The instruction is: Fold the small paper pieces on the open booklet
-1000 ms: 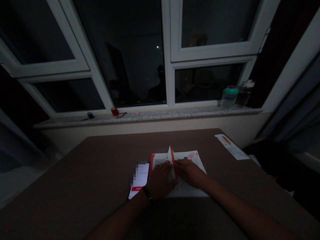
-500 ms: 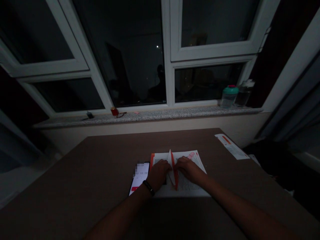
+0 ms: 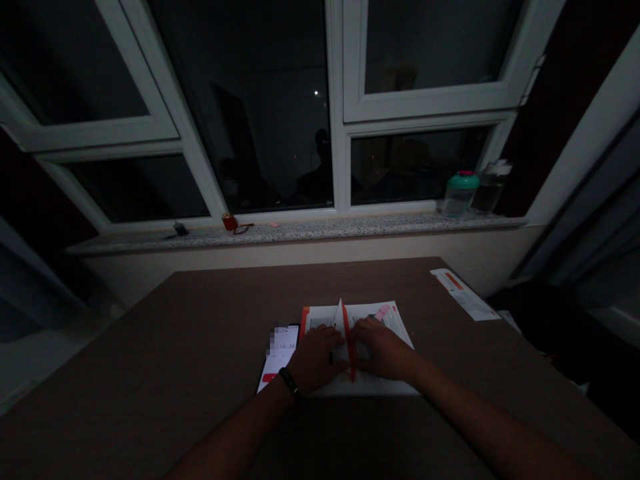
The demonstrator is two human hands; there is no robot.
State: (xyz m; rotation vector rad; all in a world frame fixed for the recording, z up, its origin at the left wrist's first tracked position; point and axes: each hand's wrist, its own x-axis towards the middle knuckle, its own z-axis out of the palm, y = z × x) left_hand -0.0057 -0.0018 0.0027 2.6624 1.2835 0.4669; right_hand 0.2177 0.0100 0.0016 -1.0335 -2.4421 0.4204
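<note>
Left hand [image 3: 316, 360] and right hand [image 3: 383, 349] lie apart on a printed sheet [image 3: 373, 319] (its red-edged fold half-hidden between them).

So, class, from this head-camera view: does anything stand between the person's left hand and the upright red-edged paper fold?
Nothing visible does. The left hand lies on the printed sheet close beside the upright red-edged paper fold, with no object between them. The smartphone lies farther left, outside that gap.

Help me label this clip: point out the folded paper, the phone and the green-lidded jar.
The folded paper [image 3: 342, 330], head view, on its raised white fold.
The phone [image 3: 280, 360], head view, on its lit screen.
The green-lidded jar [image 3: 458, 202], head view, on its clear body.
</note>
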